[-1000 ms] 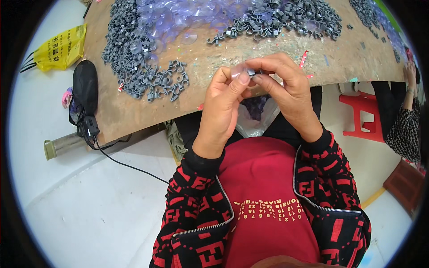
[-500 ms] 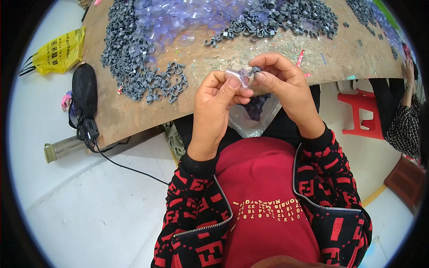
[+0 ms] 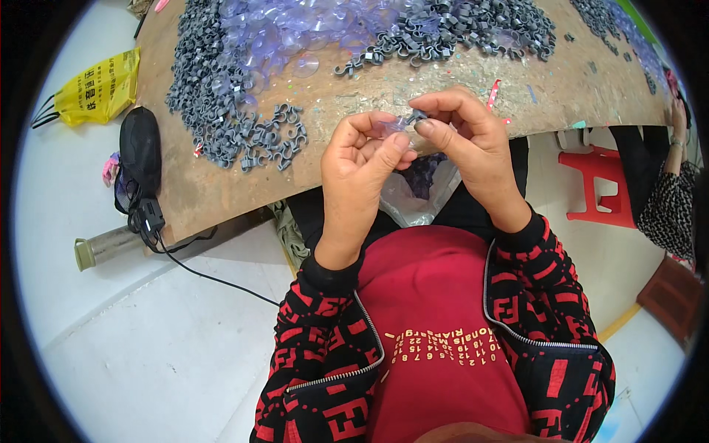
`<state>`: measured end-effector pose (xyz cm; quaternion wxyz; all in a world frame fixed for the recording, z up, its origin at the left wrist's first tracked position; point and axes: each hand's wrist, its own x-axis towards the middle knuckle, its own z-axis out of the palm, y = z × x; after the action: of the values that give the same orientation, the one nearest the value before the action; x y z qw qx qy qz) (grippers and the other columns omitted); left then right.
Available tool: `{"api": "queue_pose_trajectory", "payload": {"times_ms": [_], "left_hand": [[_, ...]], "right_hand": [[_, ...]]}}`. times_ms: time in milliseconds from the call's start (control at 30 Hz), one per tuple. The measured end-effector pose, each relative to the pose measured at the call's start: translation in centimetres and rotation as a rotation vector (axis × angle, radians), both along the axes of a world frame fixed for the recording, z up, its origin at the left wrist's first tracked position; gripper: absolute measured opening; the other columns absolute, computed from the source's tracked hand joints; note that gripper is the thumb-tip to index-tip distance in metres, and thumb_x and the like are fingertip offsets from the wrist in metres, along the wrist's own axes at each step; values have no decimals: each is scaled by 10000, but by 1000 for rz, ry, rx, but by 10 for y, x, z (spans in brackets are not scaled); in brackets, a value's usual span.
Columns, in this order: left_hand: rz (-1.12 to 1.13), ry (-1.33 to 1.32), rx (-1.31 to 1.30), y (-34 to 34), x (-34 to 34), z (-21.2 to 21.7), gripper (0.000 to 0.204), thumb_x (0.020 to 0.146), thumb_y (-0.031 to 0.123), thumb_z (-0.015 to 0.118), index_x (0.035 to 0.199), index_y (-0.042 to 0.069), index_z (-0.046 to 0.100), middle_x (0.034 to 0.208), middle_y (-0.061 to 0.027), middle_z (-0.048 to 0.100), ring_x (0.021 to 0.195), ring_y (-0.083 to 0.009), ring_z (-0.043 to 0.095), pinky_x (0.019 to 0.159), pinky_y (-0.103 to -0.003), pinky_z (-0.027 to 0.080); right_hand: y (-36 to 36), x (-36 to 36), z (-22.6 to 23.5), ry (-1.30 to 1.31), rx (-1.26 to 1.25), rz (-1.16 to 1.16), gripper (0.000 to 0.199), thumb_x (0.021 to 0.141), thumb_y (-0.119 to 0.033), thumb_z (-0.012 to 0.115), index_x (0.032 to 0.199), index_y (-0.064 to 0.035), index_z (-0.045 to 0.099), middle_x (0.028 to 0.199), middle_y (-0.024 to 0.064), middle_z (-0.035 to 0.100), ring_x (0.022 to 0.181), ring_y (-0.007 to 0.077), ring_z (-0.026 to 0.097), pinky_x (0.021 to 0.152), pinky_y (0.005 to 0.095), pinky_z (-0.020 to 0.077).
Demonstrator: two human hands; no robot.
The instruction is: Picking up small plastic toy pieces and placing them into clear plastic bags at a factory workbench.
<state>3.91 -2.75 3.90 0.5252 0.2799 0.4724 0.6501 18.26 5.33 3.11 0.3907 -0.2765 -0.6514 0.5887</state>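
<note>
We see the left hand (image 3: 362, 155) pinching a clear suction cup (image 3: 391, 128) between thumb and forefinger, its other fingers curled in beneath. Opposite it, the right hand (image 3: 473, 140) has thumb and forefinger closed on a small dark grey plastic clip (image 3: 418, 116), with the remaining fingers folded loosely behind. The two pieces come together in the narrow gap between the hands, above the front edge of the wooden tabletop (image 3: 221, 196). We cannot tell whether the clip is seated on the cup or only touching it, since the fingertips cover much of both, and the cup's transparency makes its outline hard to follow.

Just below the hands, we make out a clear plastic bag (image 3: 413, 213) at the lap with dark purplish contents; the hands hide its upper part, so we cannot say what those contents are.

On the tabletop, beyond the hands, lies a heap of violet-tinted suction cups (image 3: 295, 33), cut off by the top of the view. Grey clips (image 3: 203, 81) are piled to its left, thinning into a looser scatter toward us, and more clips (image 3: 473, 29) lie to its right.

Farther out, we find a yellow bag (image 3: 100, 87) and a black pouch (image 3: 140, 148) at the left, and a red stool (image 3: 600, 188) at the right. Near the right rim, a co-worker's hand (image 3: 678, 118) is partly lost in the fisheye's dark border.
</note>
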Motion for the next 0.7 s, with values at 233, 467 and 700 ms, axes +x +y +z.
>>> {"api": "queue_pose_trajectory", "payload": {"times_ms": [233,467,700], "left_hand": [[40,126,45,-3,3,-4,286,858,-17,643,1114,-25,516,984,-80,611,850,-128,632,757,-233,525],[81,363,87,-2,1,-13,312,836,-43,656,1111,-18,510,986,-74,607,867,-115,617,785,-233,509],[-42,-119,30,1,-6,-1,267,882,38,591,1127,1,492,992,-117,622,833,-169,653,749,-285,542]], "right_hand": [[1,-1,3,103,-89,-29,213,874,-46,630,1082,2,624,986,12,585,880,69,537,776,212,425],[4,-2,5,-97,256,-25,210,847,-29,644,1057,-16,643,936,22,576,846,96,519,760,229,413],[2,-1,5,83,-58,-50,220,865,-15,627,1084,-3,617,979,14,584,915,93,545,809,228,422]]}}
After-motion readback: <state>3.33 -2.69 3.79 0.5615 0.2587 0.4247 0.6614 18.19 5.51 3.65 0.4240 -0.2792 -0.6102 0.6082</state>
